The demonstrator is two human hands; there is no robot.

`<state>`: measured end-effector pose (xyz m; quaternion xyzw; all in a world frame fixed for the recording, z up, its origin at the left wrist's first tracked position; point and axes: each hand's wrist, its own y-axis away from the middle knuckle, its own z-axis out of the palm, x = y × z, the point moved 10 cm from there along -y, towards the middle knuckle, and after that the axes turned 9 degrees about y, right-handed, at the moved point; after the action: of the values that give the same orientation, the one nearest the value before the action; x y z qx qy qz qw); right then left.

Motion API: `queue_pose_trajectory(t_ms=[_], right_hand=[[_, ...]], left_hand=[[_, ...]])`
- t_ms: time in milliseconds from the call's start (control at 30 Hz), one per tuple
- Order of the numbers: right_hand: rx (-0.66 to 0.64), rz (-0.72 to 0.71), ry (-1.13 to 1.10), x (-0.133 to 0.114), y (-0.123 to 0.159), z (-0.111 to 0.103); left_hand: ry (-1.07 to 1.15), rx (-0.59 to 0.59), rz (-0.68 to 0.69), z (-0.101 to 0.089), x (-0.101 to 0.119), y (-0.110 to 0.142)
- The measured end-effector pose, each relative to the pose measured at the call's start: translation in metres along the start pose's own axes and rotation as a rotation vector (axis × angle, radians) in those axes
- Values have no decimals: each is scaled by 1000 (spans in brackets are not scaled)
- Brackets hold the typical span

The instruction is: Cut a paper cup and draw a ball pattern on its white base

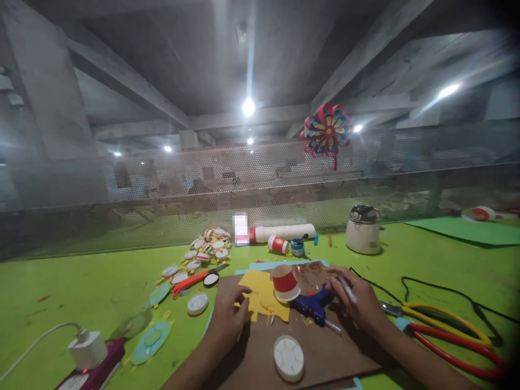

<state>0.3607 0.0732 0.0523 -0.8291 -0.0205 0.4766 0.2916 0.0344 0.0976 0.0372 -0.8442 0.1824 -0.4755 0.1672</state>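
My left hand rests at the left side of a brown board, thumb and forefinger apart, with nothing visible between them. Beside its fingertips lies yellow paper with small scraps on it. A slim grey-white pen is gripped in my right hand. Just left of that hand lies a blue glue gun, nozzle toward me. An upside-down red and white paper cup stands between my hands. A white disc with drawn lines lies on the board nearer to me.
Left are an orange utility knife, a pile of paper discs and a power strip. Scissors with red and yellow handles and a black cable lie right. Behind stand a paint jar and a white pot.
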Motion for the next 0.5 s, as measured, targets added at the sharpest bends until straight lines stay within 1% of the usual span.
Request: queue_pose_trajectory(t_ms=[133, 367, 500], right_hand=[[20, -9, 32, -4, -1, -5], [15, -47, 69, -10, -2, -6], [11, -63, 94, -14, 0, -6]], left_hand=[[-70, -66, 32, 7, 2, 0], [-238, -273, 103, 29, 9, 9], [-278, -334, 93, 32, 10, 11]])
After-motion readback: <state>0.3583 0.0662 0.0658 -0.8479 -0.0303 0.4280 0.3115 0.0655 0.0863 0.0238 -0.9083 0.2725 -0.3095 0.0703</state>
